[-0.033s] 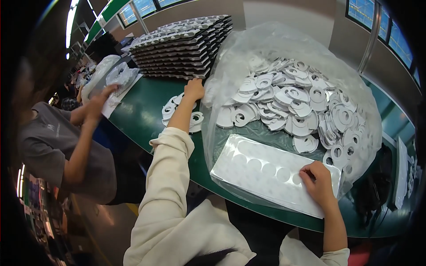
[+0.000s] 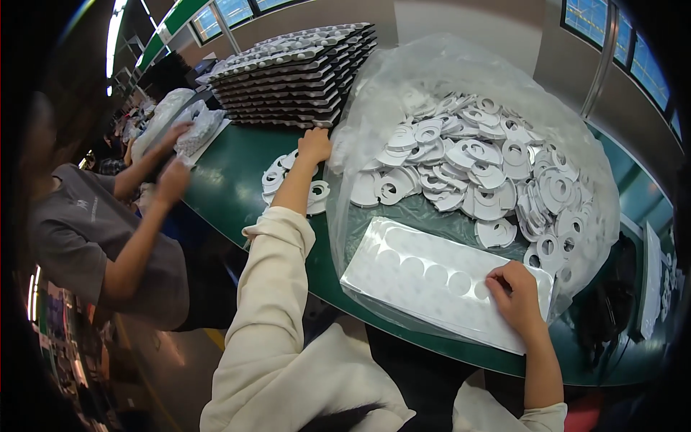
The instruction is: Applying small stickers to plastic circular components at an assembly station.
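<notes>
My right hand [image 2: 515, 294] rests on a stack of white sheets with rows of round stickers [image 2: 410, 265]. Its thumb and forefinger are drawn together at a circle near the right end; whether one is lifted cannot be seen. My left hand [image 2: 314, 146] reaches away from me to the near foot of a tall tray stack, fingers curled, their tips hidden. Below that wrist lie several white ring-shaped plastic parts [image 2: 317, 193], partly covered by my forearm. Beyond the sheets, a large clear plastic bag [image 2: 461, 61] lies spread open around a heap of similar white parts [image 2: 482, 162].
Black-and-white moulded trays [image 2: 281, 90] are piled high at the far left of the green table [image 2: 223, 162]. A co-worker [image 2: 119, 237] in a grey shirt stands at left, hands by a filled clear bag [image 2: 200, 133]. A dark object [image 2: 612, 309] lies at right.
The co-worker's hands have come apart, one nearer the bag and one lower. Both my hands, the sheets and the parts look unmoved.
</notes>
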Motion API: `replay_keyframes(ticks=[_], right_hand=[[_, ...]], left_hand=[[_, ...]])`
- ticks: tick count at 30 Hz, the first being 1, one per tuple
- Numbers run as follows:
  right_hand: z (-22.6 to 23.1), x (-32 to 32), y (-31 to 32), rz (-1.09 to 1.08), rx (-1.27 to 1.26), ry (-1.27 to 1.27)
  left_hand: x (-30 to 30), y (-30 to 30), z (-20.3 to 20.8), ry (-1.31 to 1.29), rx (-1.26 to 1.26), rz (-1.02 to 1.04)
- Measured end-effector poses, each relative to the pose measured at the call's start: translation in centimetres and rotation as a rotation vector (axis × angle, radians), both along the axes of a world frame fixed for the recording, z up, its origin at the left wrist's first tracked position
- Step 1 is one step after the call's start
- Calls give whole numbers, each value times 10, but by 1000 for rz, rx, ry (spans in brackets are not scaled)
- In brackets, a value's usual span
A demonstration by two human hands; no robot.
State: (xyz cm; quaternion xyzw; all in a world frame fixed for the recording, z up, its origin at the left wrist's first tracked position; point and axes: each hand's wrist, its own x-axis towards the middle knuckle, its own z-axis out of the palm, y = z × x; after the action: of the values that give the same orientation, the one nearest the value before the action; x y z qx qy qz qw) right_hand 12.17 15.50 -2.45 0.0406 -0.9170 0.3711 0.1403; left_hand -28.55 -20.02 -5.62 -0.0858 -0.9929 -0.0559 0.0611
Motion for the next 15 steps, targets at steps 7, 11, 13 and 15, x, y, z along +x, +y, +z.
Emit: replay_keyframes(ticks=[7,11,13,15], right_hand=[[-1,-5,1,25,18,32],[-1,-2,3,11,20,17],[-1,-3,2,17,12,19],[-2,-5,2,40,39,64]], left_hand=[[2,-7,-7,80,61,32],[-3,0,-9,95,62,8],[-1,0,-7,109,35,9],[-1,-3,-6,131,52,20]])
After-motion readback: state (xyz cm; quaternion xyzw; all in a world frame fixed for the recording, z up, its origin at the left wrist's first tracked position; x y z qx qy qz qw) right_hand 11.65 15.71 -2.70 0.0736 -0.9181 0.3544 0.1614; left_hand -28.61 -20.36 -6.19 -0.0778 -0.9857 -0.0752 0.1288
